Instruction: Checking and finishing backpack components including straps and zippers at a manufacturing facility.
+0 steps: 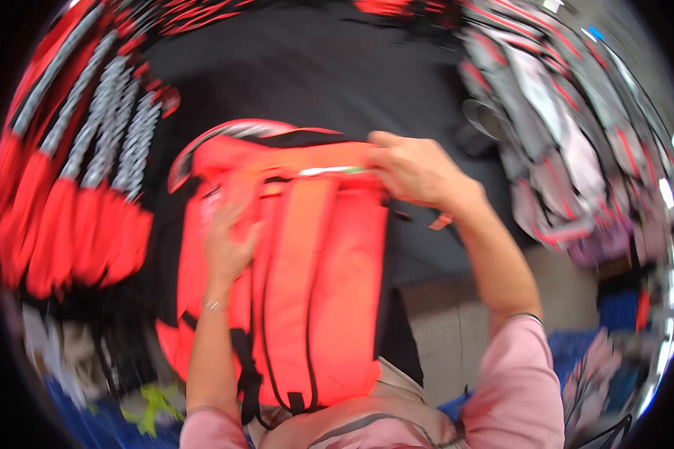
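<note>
A bright red-orange backpack (344, 299) with black trim lies in front of me, its lower end against my body. An orange strap (307, 232) runs down its middle, and a broad orange band crosses near the top. Flat on the left part of the bag rests my left hand (231, 243), fingers spread and somewhat blurred. At the upper right corner, my right hand (416, 168) is closed on the end of the orange band, with its fingertips partly hidden. A white and green strip shows beside those fingers. The bag's top flap (232, 135) has a grey lining edge.
The bag lies on a black-covered table (314, 67). Several red pieces with grey patterned straps (75, 187) are stacked at the left. Grey and red bag parts (554, 135) are piled at the right. A round, clear-looking object (483, 118) sits by that pile.
</note>
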Available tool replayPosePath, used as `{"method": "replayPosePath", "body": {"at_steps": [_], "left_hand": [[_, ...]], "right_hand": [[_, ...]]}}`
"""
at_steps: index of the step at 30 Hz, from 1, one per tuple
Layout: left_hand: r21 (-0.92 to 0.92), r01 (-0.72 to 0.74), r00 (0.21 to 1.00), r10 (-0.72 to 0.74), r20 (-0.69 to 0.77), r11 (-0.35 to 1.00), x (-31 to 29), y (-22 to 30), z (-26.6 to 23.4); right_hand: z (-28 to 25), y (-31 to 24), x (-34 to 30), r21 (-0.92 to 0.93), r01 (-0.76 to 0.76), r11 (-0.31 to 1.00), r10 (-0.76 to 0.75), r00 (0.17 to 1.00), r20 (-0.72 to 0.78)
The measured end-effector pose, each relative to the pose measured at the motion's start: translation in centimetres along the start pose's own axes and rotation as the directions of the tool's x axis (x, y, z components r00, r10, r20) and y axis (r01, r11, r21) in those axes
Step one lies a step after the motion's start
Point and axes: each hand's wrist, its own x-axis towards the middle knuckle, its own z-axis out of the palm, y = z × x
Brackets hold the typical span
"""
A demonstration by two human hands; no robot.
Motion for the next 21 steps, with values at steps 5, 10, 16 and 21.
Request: {"method": "replayPosePath", "body": {"at_steps": [5, 10, 16, 21], "left_hand": [[0.134, 0.084, 0.995, -0.075, -0.069, 0.987, -0.3, 0.6, -0.9], [0.125, 0.171, 0.974, -0.148, -0.174, 0.977, -1.4, 1.0, 1.4], [0.171, 0.134, 0.967, -0.091, -0.239, 0.976, -0.1, 5.3, 1.4], [0.199, 0.075, 0.975, -0.030, -0.220, 0.977, 3.8, 4.3, -2.4]], "right_hand": [[1.9, 0.5, -7.6, 0.378, -0.172, 0.910, 0.342, 0.826, -0.447], [6.1, 4.2, -15.0, 0.365, -0.393, 0.844, 0.536, 0.587, -0.606], [9.3, 9.3, -18.5, 0.215, -0.628, 0.748, 0.624, 0.553, -0.552], [9.7, 8.1, -18.4, -0.089, -0.746, 0.660, 0.594, 0.591, -0.545]]}}
